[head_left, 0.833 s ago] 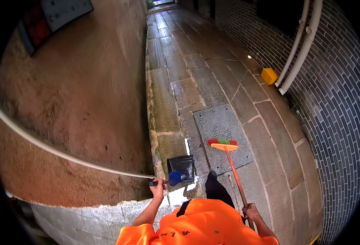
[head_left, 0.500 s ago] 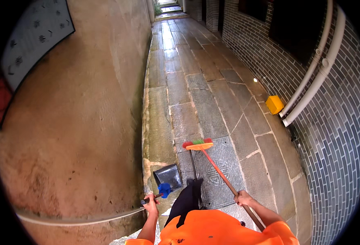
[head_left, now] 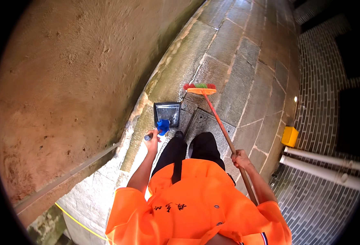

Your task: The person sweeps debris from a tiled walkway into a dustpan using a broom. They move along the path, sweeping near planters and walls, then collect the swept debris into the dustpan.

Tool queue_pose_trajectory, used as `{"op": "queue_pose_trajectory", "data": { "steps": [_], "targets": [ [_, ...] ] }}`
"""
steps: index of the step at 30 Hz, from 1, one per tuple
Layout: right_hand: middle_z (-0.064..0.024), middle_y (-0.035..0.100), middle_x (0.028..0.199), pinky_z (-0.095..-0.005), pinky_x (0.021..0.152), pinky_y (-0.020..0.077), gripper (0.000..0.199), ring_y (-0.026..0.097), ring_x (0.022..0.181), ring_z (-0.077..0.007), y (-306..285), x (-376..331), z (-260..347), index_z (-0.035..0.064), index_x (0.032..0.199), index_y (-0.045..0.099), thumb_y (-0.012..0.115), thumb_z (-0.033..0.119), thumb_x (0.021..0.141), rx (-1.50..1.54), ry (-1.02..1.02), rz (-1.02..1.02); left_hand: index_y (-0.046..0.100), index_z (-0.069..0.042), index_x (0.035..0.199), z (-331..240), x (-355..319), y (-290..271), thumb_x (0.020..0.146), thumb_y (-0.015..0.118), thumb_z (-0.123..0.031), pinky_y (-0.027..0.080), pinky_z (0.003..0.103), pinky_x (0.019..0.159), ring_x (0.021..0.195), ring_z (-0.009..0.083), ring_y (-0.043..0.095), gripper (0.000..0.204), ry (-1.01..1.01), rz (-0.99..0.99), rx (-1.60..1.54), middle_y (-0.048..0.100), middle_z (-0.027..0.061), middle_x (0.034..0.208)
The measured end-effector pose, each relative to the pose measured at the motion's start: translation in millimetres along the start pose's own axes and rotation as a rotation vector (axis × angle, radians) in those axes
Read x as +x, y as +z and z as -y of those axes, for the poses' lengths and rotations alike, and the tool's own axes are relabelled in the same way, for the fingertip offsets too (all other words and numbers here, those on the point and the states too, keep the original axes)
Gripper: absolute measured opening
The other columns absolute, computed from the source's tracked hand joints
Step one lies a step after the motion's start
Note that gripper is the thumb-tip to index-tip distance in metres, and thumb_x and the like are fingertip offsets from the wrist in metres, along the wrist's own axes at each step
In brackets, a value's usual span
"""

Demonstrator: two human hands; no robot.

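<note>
Right hand (head_left: 240, 159) grips the broom (head_left: 215, 108) in a closed fist; the red part of its handle runs forward and leftward from that hand, the brown part back beside the forearm. Ahead of the hand, at the far end, is the orange broom head (head_left: 202, 91) with red and green bristles (head_left: 201, 85); whether they press on the wet paving (head_left: 245, 81) is hard to judge from above.

Left hand (head_left: 151, 141) is curled around the handle of the black dustpan (head_left: 167, 113), whose scoop is ahead and slightly right of it. A blue bundle (head_left: 162, 127), probably cloth, sits just beyond this hand.

Between the hands come dark trousers (head_left: 207, 149) and a shoe (head_left: 179, 134), near a grey slab (head_left: 206, 122). Left of the left hand rises a brown wall (head_left: 86, 81); right of the right hand are a yellow box (head_left: 289, 136), pale pipes (head_left: 323, 171) and a brick wall (head_left: 318, 114). Behind both hands spreads an orange shirt (head_left: 188, 196).
</note>
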State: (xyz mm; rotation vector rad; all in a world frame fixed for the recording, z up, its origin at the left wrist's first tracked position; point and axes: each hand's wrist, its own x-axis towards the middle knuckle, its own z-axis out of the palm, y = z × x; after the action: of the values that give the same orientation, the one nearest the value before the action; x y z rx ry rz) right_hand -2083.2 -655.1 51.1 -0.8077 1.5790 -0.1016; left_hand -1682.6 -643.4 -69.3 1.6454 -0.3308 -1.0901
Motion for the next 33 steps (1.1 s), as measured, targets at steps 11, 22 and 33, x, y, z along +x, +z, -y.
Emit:
{"op": "queue_pose_trajectory", "data": {
  "steps": [11,22,33],
  "targets": [
    [-0.0044,0.045,0.051,-0.0257,0.033,0.0311,0.009,0.042,0.036,-0.0107,-97,208,170,0.0006,0.064,0.046,0.048,0.005,0.071,-0.328,-0.178,0.244,0.055,-0.001,0.069,6,49,111,0.081,0.06,-0.019,0.043,0.025,0.038,0.046,0.011,0.049,0.022,-0.093,-0.274,-0.089,0.063,0.0104,0.072],
    [-0.004,0.047,0.049,-0.0273,0.034,0.0338,0.017,0.046,0.037,-0.0122,-99,362,307,0.0009,0.06,0.047,0.053,0.008,0.074,-0.423,-0.288,0.284,0.057,0.001,0.076,-14,82,138,0.082,0.06,-0.019,0.044,0.025,0.041,0.047,0.0118,0.05,0.02,-0.141,-0.24,0.086,0.06,0.0084,0.067],
    [-0.0125,0.049,0.054,-0.0369,0.038,0.0407,0.008,0.051,0.04,-0.0231,-32,404,296,-0.0029,0.073,0.048,0.051,0.004,0.077,-0.79,-0.227,0.27,0.06,0.0,0.067,-10,154,130,0.079,0.062,-0.021,0.04,0.026,0.036,0.04,0.0115,0.049,0.024,-0.098,-0.296,0.171,0.058,0.0052,0.058]
  ]
}}
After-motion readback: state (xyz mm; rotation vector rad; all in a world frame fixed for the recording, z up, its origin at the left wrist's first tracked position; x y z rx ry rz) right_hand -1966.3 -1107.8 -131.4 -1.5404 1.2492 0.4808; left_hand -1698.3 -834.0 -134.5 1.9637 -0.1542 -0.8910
